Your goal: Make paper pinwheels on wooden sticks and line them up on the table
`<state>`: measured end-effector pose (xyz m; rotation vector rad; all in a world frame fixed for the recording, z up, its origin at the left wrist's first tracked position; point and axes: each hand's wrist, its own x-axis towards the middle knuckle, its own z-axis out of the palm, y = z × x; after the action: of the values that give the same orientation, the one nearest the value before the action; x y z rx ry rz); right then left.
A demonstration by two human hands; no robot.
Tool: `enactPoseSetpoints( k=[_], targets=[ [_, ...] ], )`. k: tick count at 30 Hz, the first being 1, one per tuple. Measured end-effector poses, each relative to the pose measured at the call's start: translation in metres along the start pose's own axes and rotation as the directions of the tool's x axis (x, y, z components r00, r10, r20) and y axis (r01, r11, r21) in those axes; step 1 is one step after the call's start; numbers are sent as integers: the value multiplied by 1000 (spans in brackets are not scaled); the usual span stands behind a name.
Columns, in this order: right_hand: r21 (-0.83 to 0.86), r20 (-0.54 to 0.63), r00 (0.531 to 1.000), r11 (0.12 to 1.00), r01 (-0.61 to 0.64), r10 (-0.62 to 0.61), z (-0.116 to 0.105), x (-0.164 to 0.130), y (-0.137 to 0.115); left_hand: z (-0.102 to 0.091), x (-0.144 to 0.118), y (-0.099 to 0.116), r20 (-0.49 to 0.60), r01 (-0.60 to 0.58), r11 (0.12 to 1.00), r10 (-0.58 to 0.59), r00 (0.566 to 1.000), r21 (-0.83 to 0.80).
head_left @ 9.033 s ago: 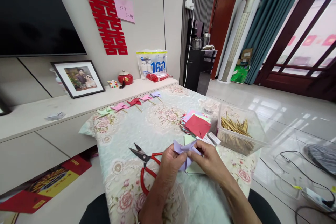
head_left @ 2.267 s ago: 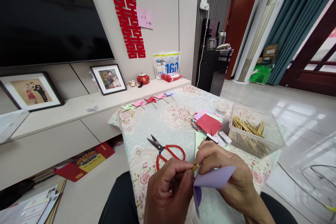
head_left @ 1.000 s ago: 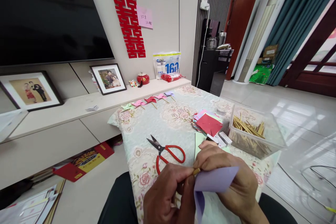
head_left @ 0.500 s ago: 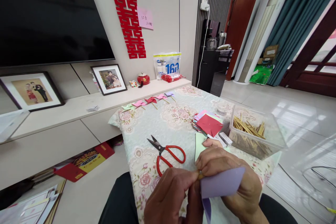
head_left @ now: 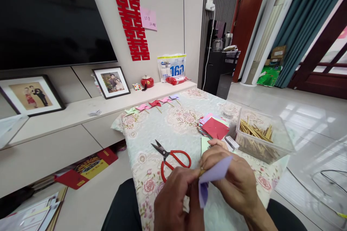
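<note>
Here, a folded purple paper (head_left: pixel 215 171) sits between the two hands, over the near part of the tabletop (head_left: pixel 150 131), with one blade flaring across the front of the right palm and another curling down. At its inner corner shows the light-brown end of a stick (head_left: pixel 202 172). The left hand (head_left: pixel 177 198) has its fingertips pinched at that end; the right hand (head_left: pixel 235 180) is bent around the work and seems to grip the paper and the stick together, though its thumb is largely hidden.

For this fine fingertip work, a firm pinch right at the joint, with the left hand steadying the stick, would likely serve best. Light pressure from the right palm should spare the flared blade from creasing.

Just beyond the left hand lie scissors (head_left: pixel 166 154), blades parted and pointing away, so that forearm does best held high. Green paper (head_left: pixel 204 145) reaches under the right fingers, and a stack of cut paper (head_left: pixel 215 128) lies past them. To their right, a plastic box (head_left: pixel 283 131) of sticks limits sideways movement near the tabletop's right edge. Floral cloth stretches from the scissors to the finished pinwheels (head_left: pixel 155 104) well ahead, the roomier way out.
</note>
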<state>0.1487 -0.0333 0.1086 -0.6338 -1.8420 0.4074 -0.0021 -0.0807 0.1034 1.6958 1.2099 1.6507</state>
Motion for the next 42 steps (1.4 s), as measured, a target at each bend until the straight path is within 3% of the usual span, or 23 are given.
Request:
enactPoseSetpoints(
  k=[3,7,9,12,15,22,27,33,37,42],
  targets=[
    [6,21,991,991,-134,134,3,4,8,-3,4,-11,109,222,972,-213,971,-76],
    [-14,103,930,935,-354,353,8,8,15,-4,5,-27,278,582,764,-516,810,-278],
    [-29,149,906,917,-397,397,10,7,17,-3,7,-33,343,650,657,-553,759,-381],
    [-19,155,902,914,-406,404,8,4,19,0,11,-38,300,707,530,-658,691,-467],
    [-25,94,925,929,-368,369,2,0,22,2,14,-43,271,730,472,-715,645,-494],
    [-168,155,969,972,-165,192,4,-5,31,2,12,-50,319,752,451,-709,629,-481],
    [-194,126,982,975,-111,137,9,-6,35,3,11,-48,328,754,425,-713,619,-500],
    [-160,134,981,980,-120,142,7,-2,31,5,14,-43,306,733,463,-697,649,-499],
    [-150,155,972,976,-156,179,1,-2,32,6,12,-43,318,719,439,-685,656,-539],
    [-176,41,963,951,-256,267,-5,-4,33,8,3,-53,275,729,474,-710,648,-494]
  ],
)
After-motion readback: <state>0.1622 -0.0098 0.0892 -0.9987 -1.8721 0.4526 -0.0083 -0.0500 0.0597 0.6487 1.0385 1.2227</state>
